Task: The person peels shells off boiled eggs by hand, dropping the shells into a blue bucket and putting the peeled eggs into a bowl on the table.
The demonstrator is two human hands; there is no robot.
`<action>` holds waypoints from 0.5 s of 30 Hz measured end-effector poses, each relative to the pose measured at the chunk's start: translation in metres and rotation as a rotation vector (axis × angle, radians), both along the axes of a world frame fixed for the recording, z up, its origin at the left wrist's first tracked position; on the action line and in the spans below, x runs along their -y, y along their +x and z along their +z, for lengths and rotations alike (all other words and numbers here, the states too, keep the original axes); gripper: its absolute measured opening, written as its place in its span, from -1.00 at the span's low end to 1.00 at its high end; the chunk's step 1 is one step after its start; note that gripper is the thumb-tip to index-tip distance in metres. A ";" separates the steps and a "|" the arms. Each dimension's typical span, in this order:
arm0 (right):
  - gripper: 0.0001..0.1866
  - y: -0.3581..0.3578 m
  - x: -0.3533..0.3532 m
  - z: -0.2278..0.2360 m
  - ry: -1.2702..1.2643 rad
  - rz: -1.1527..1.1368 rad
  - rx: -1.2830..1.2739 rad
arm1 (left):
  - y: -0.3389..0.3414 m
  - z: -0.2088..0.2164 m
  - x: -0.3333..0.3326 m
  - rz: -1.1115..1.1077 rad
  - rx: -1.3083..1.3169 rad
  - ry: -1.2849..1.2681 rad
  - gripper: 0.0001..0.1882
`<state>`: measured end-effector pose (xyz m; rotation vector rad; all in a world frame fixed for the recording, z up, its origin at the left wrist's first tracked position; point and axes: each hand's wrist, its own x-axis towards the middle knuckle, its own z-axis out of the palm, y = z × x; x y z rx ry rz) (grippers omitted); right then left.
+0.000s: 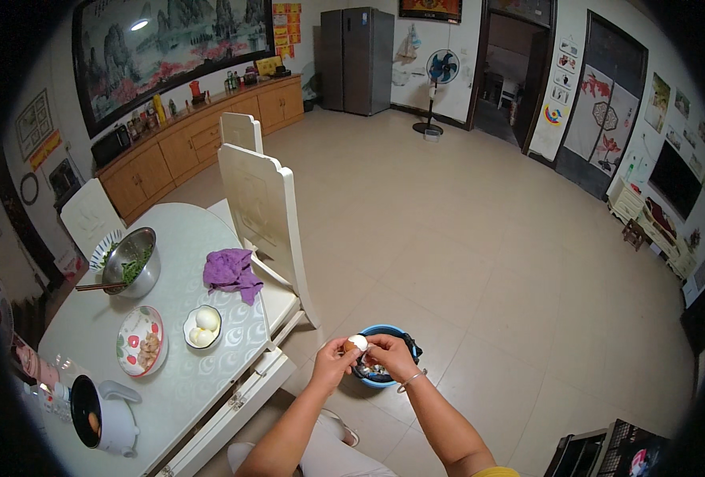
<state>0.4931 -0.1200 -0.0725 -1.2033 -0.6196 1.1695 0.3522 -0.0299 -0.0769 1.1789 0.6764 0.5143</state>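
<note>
Holding a half-peeled egg (pixel 358 343) right over a blue bin (pixel 386 328) on the floor here. Brown shell's on the lower left side of it, bare white on top. The left hand (pixel 332 367) has its grip pinched around the egg. The right hand (pixel 393 355), with a bracelet (pixel 404 388) on the wrist, has its fingertips bunched up against the egg's other side, but I honestly can't tell if that grip is pinching a bit of shell. There's dark liner around the bin's edge and some pale bits inside.

Over on the left is the white counter (pixel 176 229). Nearest corner has a small bowl (pixel 194 317) with peeled eggs (pixel 207 319) in it, a purple cloth (pixel 230 270) just beyond, and a red-patterned bowl (pixel 126 338) beside it. Further back there's a steel bowl (pixel 149 277) of greens (pixel 135 269), plus a white pot (pixel 116 423) with brown egg showing inside, closer to me.
</note>
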 end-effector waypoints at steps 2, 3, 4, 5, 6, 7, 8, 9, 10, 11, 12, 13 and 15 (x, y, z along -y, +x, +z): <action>-0.74 -0.001 0.000 -0.002 -0.019 -0.046 -0.054 | 0.000 0.004 0.001 -0.021 -0.018 0.014 -0.54; -0.74 -0.001 0.001 -0.002 -0.004 -0.029 -0.051 | 0.000 0.006 0.003 -0.001 -0.024 0.034 -0.55; -0.73 -0.001 0.002 -0.003 0.011 -0.013 -0.047 | 0.000 0.007 0.005 0.019 -0.031 0.054 -0.56; -0.73 -0.001 0.003 -0.002 0.026 0.004 -0.044 | 0.000 0.008 0.006 0.038 -0.037 0.074 -0.57; -0.72 -0.001 0.003 0.000 0.030 0.016 -0.045 | 0.000 0.007 0.006 0.052 -0.026 0.056 -0.59; -0.71 -0.001 0.004 0.003 0.034 0.028 -0.046 | 0.000 0.006 0.005 0.066 -0.015 0.038 -0.60; -0.70 -0.001 0.005 0.006 0.037 0.040 -0.047 | 0.000 0.004 0.005 0.080 -0.003 0.021 -0.62; -0.70 -0.001 0.005 0.008 0.032 0.041 -0.034 | 0.000 0.004 0.004 0.072 0.007 -0.006 -0.62; -0.69 0.000 0.006 0.010 0.027 0.041 -0.022 | 0.000 0.004 0.004 0.063 0.018 -0.033 -0.62; -0.69 0.000 0.006 0.011 0.021 0.042 -0.010 | 0.000 0.004 0.004 0.054 0.028 -0.059 -0.62; -0.69 0.000 0.006 0.012 0.027 0.047 0.027 | -0.001 0.003 0.003 0.046 0.020 -0.044 -0.62; -0.70 -0.001 0.006 0.012 0.033 0.052 0.063 | -0.001 0.002 0.003 0.037 0.013 -0.029 -0.62; -0.71 -0.001 0.006 0.012 0.038 0.046 0.107 | -0.001 0.001 0.003 0.035 0.004 0.008 -0.62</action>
